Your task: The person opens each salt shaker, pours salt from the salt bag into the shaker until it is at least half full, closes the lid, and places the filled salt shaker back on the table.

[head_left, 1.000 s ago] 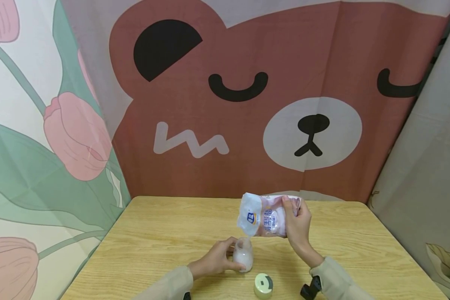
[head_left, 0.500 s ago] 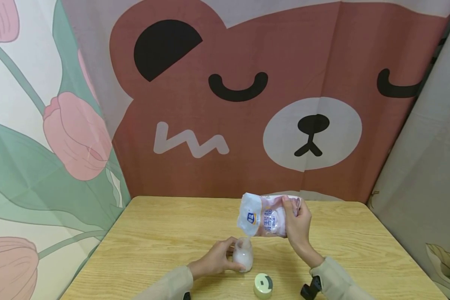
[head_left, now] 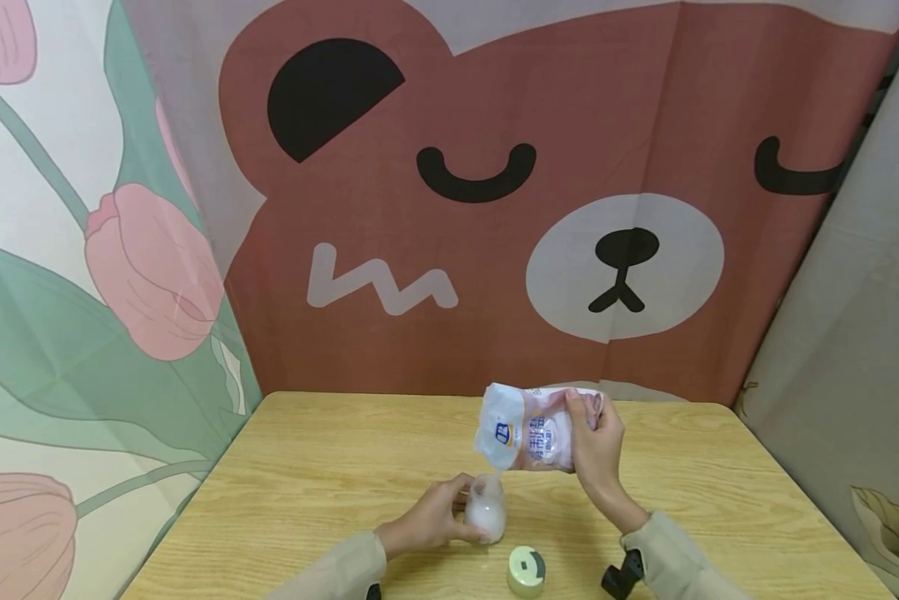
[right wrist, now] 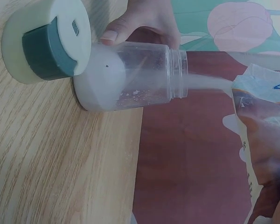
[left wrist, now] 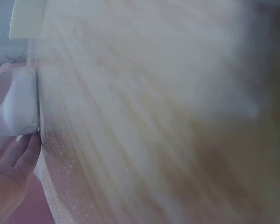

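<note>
My left hand grips a small clear jar standing on the table, thumb on the near side and fingers behind. White salt fills the jar's lower part, clearest in the right wrist view. Above it, my right hand holds a salt bag on its side, mouth to the left and tilted down. A stream of salt falls from the bag into the jar's threaded neck. Close in front of the jar lies a round pale green lid with a dark flap. In the left wrist view, fingers touch the jar.
The wooden table reaches back to a hanging cloth with a bear print. Tulip-patterned cloth hangs at the left, and pale fabric at the right. White grains are scattered on the table near the jar.
The salt bag and right hand have shifted up and right very slightly. Salt keeps falling into the jar; the left hand, jar and lid stay in place.
</note>
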A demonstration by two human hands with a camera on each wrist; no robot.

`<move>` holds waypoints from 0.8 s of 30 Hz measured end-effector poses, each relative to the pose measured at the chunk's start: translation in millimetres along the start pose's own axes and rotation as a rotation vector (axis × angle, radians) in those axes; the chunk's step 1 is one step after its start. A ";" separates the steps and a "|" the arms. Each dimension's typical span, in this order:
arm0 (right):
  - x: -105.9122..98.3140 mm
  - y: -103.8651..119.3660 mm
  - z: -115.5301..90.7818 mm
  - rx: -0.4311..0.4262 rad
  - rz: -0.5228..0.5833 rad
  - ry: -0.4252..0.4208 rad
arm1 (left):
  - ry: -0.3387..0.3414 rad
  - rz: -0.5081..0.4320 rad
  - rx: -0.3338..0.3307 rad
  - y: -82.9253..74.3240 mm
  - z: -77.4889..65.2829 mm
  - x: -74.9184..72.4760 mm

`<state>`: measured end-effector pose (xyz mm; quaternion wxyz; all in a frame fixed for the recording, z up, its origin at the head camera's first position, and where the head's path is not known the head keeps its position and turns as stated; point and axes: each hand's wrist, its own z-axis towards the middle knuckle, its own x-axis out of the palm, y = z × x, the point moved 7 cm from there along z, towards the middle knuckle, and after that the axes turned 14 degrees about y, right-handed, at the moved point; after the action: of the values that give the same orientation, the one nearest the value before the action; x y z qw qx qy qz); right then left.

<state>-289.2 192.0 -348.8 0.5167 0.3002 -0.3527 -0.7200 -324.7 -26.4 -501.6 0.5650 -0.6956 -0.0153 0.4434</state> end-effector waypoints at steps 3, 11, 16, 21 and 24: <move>-0.2 0.6 -0.2 -0.002 -0.001 -0.002 | 0.001 -0.004 0.000 0.3 -0.1 0.3; -0.6 0.4 0.7 -0.016 0.004 -0.002 | 0.002 -0.004 -0.002 -0.2 0.0 -0.2; -0.9 -0.7 1.2 -0.021 0.022 0.009 | 0.005 0.001 0.000 0.1 0.2 0.0; -0.7 -0.4 1.4 -0.029 0.030 0.009 | 0.006 0.007 -0.003 0.8 0.4 0.1; -0.6 0.4 1.4 -0.034 0.033 0.005 | 0.008 0.008 -0.005 0.7 0.6 0.3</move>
<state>-290.0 192.8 -347.7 0.5345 0.2873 -0.3442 -0.7164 -325.2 -26.1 -502.3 0.5617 -0.6987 -0.0112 0.4429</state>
